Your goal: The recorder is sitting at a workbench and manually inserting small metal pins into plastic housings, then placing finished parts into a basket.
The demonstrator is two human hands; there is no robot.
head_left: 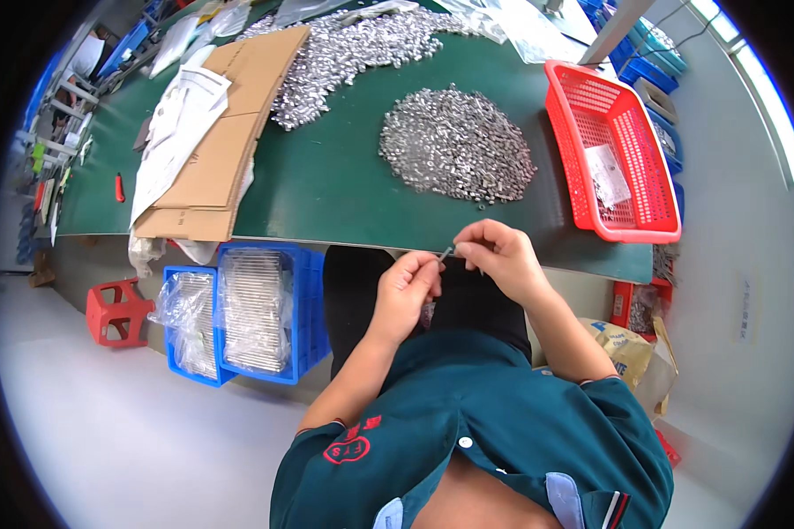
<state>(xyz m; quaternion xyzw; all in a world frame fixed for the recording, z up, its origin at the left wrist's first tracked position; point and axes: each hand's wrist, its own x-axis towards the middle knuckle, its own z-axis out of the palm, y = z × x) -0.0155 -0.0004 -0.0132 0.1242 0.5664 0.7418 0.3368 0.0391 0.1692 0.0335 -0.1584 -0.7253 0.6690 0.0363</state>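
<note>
Just past the front edge of the green table (326, 185), my two hands meet over my lap. My left hand (404, 295) is closed in a pinch on one end of a small, thin grey metal rod (446, 253). At its other end is my right hand (503, 257), thumb and fingertips pressed together; whether they hold the rod itself or a tiny part on it is too small to tell. Beyond my hands, a round pile of small silvery metal parts (454, 145) lies on the table, a few loose pieces at its near edge.
A red plastic basket (631, 236) with a white slip inside stands on the right. Shinier metal parts (353, 53) spread across the back. Flattened cardboard (212, 176) with papers lies left, near a red-handled tool (119, 188). Blue crates (313, 309) and a red stool (119, 313) are below.
</note>
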